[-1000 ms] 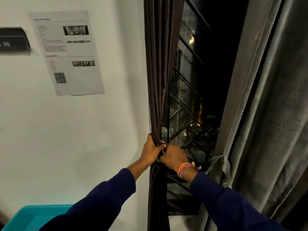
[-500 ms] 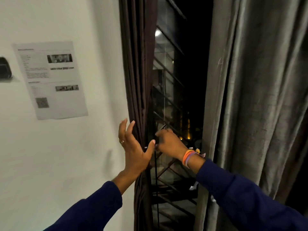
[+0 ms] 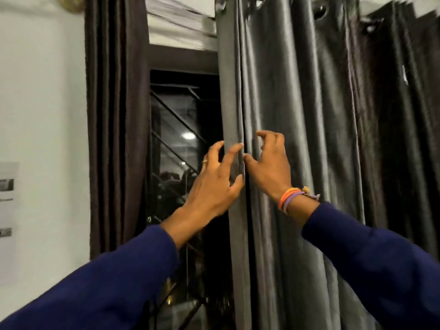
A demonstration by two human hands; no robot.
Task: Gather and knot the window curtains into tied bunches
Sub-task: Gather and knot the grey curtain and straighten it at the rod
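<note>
Grey, glossy pleated curtain [image 3: 297, 139] is hanging just to the right of the dark barred window [image 3: 176, 144]. At the curtain's left edge, the left hand [image 3: 214, 184] is reaching with fingers spread and loosely curved, fingertips touching the edge fold. Just right of it, the right hand [image 3: 271, 163], fingers bent and apart, is lying against the folds, gripping nothing. Left of the window, a dark brown gathered curtain [image 3: 116, 115] is hanging.

You are indoors in a room at night, facing a window [image 3: 176, 144] with a metal grille. Grey eyelet curtains [image 3: 309, 115] hang beside a white wall [image 3: 40, 103] bearing a printed notice [image 3: 7, 210].
</note>
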